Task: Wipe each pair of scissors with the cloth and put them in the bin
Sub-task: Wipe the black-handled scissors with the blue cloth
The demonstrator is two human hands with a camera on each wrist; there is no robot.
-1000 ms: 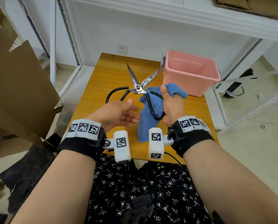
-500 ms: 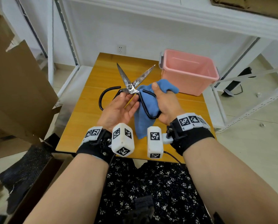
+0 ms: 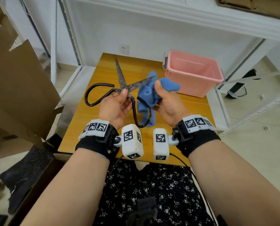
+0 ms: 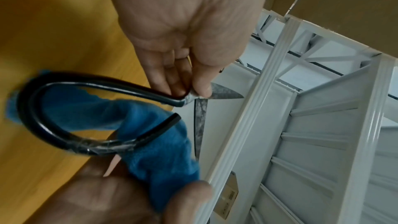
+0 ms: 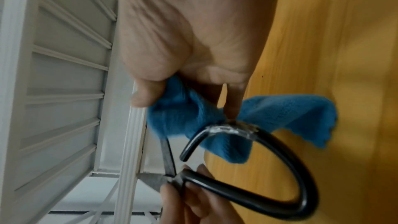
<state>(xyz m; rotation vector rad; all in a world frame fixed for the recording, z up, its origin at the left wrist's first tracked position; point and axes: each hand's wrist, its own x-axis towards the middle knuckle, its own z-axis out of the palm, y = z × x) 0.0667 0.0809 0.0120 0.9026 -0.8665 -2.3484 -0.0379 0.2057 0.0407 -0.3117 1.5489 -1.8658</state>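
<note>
Scissors (image 3: pixel 125 88) held above the bench (image 3: pixel 93 128), blades open. Left hand (image 3: pixel 114 106) fingers pinch the pivot; right hand (image 3: pixel 167 103) grips cloth (image 3: pixel 145 95). Risk: cloth or fingers could catch an exposed edge. Bin (image 3: pixel 191 85) near.

Bare worktop (image 3: pixel 93 121) lies open at the left. The pink bin (image 3: pixel 193 82) (far right corner) blocks that side.

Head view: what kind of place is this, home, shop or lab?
Probably a storeroom or makeshift recording corner, not a lived-in home: bare white metal shelving around a small wooden table, flattened cardboard leaning at the left, and a tiled floor. That is a guess.
</note>
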